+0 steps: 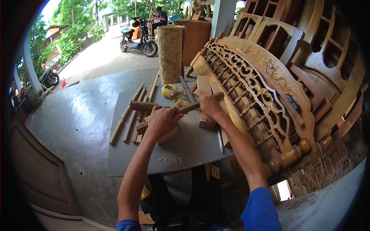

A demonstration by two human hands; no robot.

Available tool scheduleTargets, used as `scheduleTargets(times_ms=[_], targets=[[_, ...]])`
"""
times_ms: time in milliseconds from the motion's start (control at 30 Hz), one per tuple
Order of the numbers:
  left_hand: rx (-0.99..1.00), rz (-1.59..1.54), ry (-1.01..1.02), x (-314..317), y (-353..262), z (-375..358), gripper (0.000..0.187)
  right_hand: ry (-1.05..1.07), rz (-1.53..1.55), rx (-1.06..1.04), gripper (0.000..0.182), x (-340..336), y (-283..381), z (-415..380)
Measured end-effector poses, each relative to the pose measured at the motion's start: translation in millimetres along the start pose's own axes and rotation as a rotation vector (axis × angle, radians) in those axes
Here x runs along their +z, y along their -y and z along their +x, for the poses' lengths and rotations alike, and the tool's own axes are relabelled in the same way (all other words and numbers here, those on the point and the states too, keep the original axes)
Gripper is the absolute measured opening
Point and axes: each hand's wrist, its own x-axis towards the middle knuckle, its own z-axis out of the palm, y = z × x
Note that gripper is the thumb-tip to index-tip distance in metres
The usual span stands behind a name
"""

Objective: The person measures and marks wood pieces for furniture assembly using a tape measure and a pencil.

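Note:
My left hand (163,120) is closed around a long wooden strip (189,108) that slants up to the right over the grey table (135,159). Just beyond its knuckles lies a round wooden cylinder (142,106), like a mallet head or thick handle. A pale wood block (168,136) sits under the strip. My right hand (210,106) is at the strip's far end, its fingers smeared by motion, so I cannot tell what they grip. Near that hand rests a thick wooden beam (206,120). Wood shavings (171,159) are scattered close to the table's front edge.
Several thin wooden strips (126,114) lie on the left of the table. A yellow tape measure (169,91) is behind my hands, and a utility knife (220,141) is at the right edge. Carved wooden panels (266,73) lean on the right; a rolled woven mat (170,54) stands behind.

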Motion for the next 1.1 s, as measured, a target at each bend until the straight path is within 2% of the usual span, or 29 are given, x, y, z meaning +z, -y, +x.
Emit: scheduleTargets(times_ms=[67, 100, 133, 200, 267, 300, 333, 400, 433, 533, 567, 667, 700, 800, 833, 933, 967, 1000, 1067, 1100], targets=[[0.029, -0.031, -0.042, -0.3, 0.5, 0.2, 0.031, -0.079, 0.047, -0.445, 0.027, 10.9, 10.2, -3.6], [0.034, -0.049, -0.06, 1.0, 0.3, -3.3, 0.031, 0.112, 0.087, -0.209, 0.029, -8.9, 9.6, -2.9], [0.022, -0.049, -0.039, 3.3, -0.8, -9.1, 0.031, 0.13, -0.004, -0.122, 0.03, -21.7, -5.5, -3.8], [0.017, -0.037, -0.04, -1.6, -0.8, -4.0, 0.032, 0.286, -0.12, 0.404, 0.033, -41.8, -30.4, 0.2], [0.023, -0.029, -0.057, 0.8, -0.9, -2.3, 0.032, -0.006, -0.103, 0.05, 0.031, -16.3, -30.3, -18.7], [0.022, -0.019, -0.056, 0.6, -0.8, -2.2, 0.032, -0.047, -0.115, -0.222, 0.027, -19.4, -7.7, -28.2], [0.016, -0.01, -0.052, 0.3, -0.2, -2.2, 0.032, 0.031, -0.042, -0.303, 0.028, -21.3, -7.6, -31.2], [0.039, -0.065, -0.087, 1.4, -0.6, -4.3, 0.032, 0.152, -0.04, 0.259, 0.031, -42.9, -23.8, -22.8], [0.039, -0.062, -0.077, 4.2, -1.2, -8.3, 0.032, 0.278, -0.083, 0.527, 0.031, -60.3, -24.2, -11.4], [0.03, -0.059, -0.08, -0.5, -1.5, -3.1, 0.032, 0.044, -0.249, -0.017, 0.029, -11.9, -23.1, -22.1], [0.015, -0.066, -0.069, -0.1, -1.9, -3.4, 0.032, -0.061, -0.047, -0.379, 0.029, -15.2, -2.4, -27.1], [0.018, -0.065, -0.064, 2.0, -0.4, -3.7, 0.032, 0.049, -0.126, 0.113, 0.033, -31.3, -46.3, -18.1], [0.015, -0.054, -0.069, -0.5, 0.4, -0.6, 0.032, 0.091, -0.128, 0.338, 0.033, -48.0, -45.0, -15.5], [0.001, -0.043, -0.04, 0.5, -0.5, -1.5, 0.032, -0.001, -0.076, 0.027, 0.028, -17.6, -29.9, -24.2], [-0.004, -0.045, -0.014, -1.9, -1.2, -1.1, 0.032, 0.001, 0.049, -0.19, 0.027, -14.0, -11.9, -31.1], [0.027, -0.016, -0.007, 8.4, -0.1, -6.1, 0.031, 0.183, 0.183, -0.017, 0.029, -50.4, 10.4, -28.6], [0.047, 0.01, -0.033, 8.0, 4.2, -2.8, 0.031, 0.208, 0.113, 0.017, 0.03, -61.6, 2.3, -23.4], [0.055, -0.033, -0.094, 5.2, 6.4, -1.6, 0.031, 0.073, 0.131, -0.108, 0.028, -67.5, -0.6, -19.9], [0.069, -0.131, -0.204, 6.3, 6.9, -4.2, 0.032, -0.016, 0.218, 0.093, 0.029, -79.1, -5.1, -20.1], [0.076, -0.175, -0.143, -0.1, 5.7, -5.2, 0.03, 0.005, 0.231, 0.095, 0.029, -86.6, 1.5, -18.2]])
